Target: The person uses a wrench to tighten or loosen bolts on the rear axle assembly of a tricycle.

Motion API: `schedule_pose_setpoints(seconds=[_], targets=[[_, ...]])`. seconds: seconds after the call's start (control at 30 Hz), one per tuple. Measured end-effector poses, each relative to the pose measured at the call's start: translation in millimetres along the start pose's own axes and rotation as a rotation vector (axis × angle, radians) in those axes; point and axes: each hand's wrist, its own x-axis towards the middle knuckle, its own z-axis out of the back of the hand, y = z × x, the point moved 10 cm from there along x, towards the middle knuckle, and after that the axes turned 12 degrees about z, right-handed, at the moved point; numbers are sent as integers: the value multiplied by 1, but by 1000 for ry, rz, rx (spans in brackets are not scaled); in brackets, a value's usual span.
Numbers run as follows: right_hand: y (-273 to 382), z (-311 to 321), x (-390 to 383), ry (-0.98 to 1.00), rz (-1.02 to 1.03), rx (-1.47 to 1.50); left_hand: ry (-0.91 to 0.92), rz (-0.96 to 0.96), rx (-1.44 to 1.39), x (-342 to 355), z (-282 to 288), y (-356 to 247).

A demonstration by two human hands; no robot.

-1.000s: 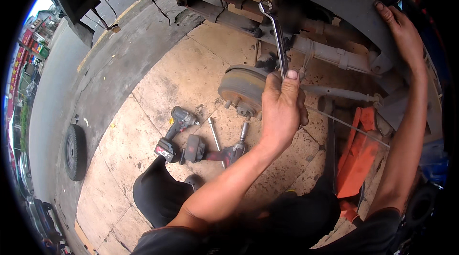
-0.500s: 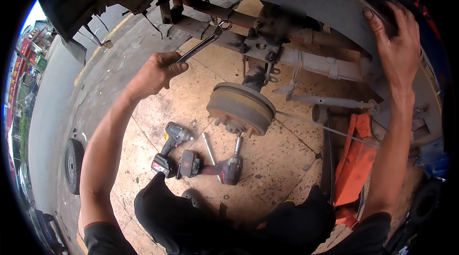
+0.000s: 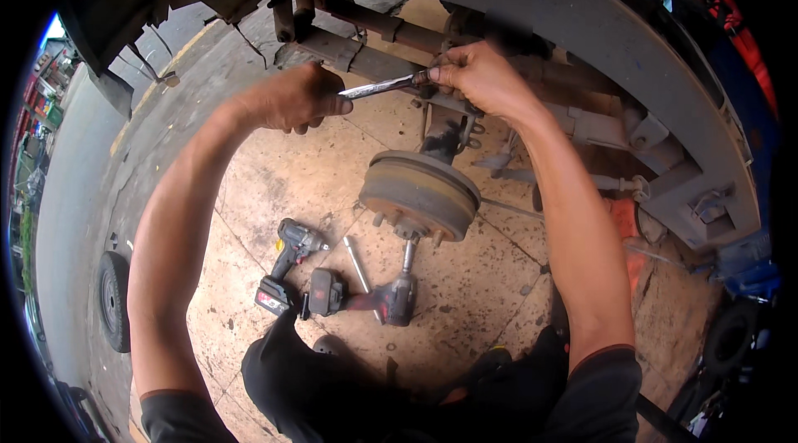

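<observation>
gripping a long shiny silver steel wrench (image 3: 378, 88) at twelve o'clock, bare left hand (image 3: 301, 100) curled round its nine-o'clock end, bare right hand (image 3: 478, 77) pinching its three-o'clock end, seemingly for steady two-ended control.

We saw a tan tiled floor (image 3: 274, 177), specked with dark stains. On it lay a driver (image 3: 293, 242), an impact wrench (image 3: 399, 302) near it and a rod (image 3: 357, 265) passing under the wrench; a tyre (image 3: 120, 302) rested on grey pavement (image 3: 204, 69).
</observation>
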Motion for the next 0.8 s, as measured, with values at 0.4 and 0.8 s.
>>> schedule_pose_setpoints(seconds=[0.4,0.8], targets=[[-20,-7,16,-20,-147,-226,-605,-200,768,15,26,-20],[-19,-12,12,-18,-115,-33,-843,-353,893,21,25,-23]])
